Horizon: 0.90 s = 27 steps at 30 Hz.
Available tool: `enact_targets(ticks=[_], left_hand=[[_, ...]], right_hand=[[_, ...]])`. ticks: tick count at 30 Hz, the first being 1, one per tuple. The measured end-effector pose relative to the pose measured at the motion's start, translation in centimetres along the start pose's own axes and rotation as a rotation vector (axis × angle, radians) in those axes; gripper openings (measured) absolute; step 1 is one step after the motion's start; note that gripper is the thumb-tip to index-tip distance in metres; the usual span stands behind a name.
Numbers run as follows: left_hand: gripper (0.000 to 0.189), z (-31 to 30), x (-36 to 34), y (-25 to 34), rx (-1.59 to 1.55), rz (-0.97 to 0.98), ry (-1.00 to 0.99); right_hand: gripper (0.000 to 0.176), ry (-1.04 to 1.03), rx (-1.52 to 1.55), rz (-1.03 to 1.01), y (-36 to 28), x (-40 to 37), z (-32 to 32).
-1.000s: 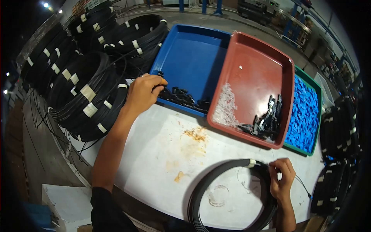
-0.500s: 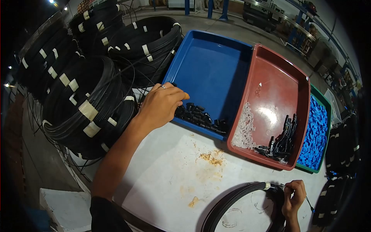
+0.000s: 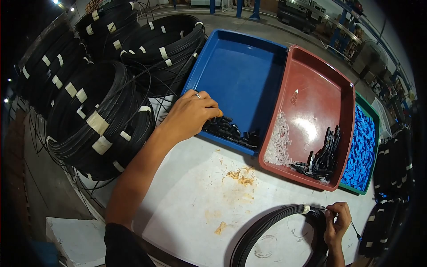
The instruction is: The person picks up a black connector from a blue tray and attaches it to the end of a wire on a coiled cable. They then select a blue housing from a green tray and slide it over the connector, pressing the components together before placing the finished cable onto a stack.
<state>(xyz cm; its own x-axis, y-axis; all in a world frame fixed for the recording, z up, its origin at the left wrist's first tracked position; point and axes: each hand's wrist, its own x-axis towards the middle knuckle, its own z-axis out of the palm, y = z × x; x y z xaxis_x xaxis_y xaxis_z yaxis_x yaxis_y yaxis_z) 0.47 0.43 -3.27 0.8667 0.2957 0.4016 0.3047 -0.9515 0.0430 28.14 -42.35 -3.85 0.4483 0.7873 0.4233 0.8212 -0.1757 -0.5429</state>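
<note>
While right fingers (image 3: 341,208) pinch cable (image 3: 355,228), black parts (image 3: 229,131) lie at left fingers (image 3: 208,104), grip unclear.

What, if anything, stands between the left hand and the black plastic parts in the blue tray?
Nothing visible: the left hand reaches over the corner of the blue tray, right up to the black plastic parts. Whether it touches them is hard to tell.

the left hand (image 3: 193,115) is at the near left corner of the blue tray (image 3: 240,75), fingertips at black plastic parts (image 3: 231,131); the right hand (image 3: 336,222) pinches a thin black cable (image 3: 354,229) beside a taped coil (image 3: 260,229). a red tray (image 3: 320,89) holds clear and black pieces, a green tray (image 3: 353,190) blue ones.
</note>
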Motion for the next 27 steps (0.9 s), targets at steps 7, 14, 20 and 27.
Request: enact_targets(ticks=[7,14,20,27], left_hand=[[0.014,-0.2,0.5,-0.2,-0.038,-0.085,0.068],[0.016,-0.8,0.5,0.5,-0.298,-0.207,0.177],[0.016,-1.6,0.8,5.5,-0.673,-0.362,0.21],[0.022,-0.6,2.7,14.8,-1.078,-0.063,0.31]], right_hand=[[0.006,0.002,0.012,0.01,0.1,0.0,0.1],[0.006,0.001,0.05,-0.007,0.0,0.2,0.0],[0.004,-0.024,0.198,-0.023,0.7,0.5,-0.2],[0.009,-0.154,0.55,0.212,3.0,1.1,0.0]])
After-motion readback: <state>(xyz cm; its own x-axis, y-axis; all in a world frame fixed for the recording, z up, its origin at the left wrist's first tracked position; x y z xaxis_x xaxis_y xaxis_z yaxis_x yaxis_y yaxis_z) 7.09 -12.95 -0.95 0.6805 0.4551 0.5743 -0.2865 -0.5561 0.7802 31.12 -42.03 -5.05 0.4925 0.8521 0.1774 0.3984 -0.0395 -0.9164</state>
